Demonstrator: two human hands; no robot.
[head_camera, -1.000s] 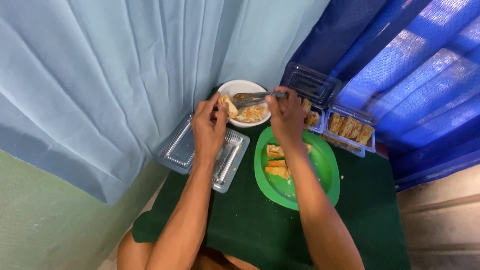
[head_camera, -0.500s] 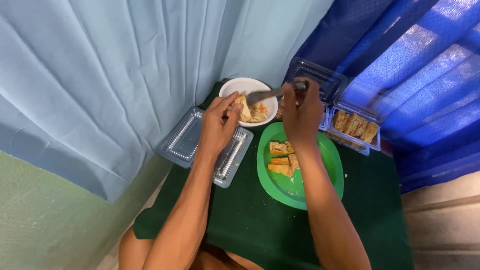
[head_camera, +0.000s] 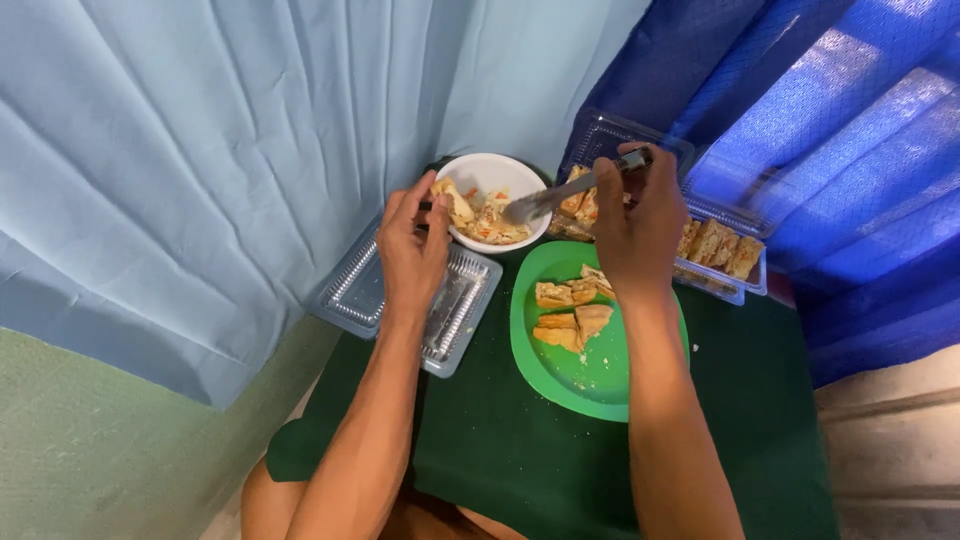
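White bowl (head_camera: 497, 172) of chopped filling (head_camera: 487, 222)

Bare dark-green tabletop (head_camera: 500, 440) lies open below both hands (head_camera: 415, 250). Ahead, a white round bowl (head_camera: 500, 172), clear plastic trays (head_camera: 720, 255) and hanging blue curtains (head_camera: 200, 150) close the way; a green plastic plate (head_camera: 600, 375) fills the space between.

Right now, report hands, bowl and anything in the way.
Left hand steadies white bowl. Right hand holds spoon over it. Green plate beside, nothing blocking.
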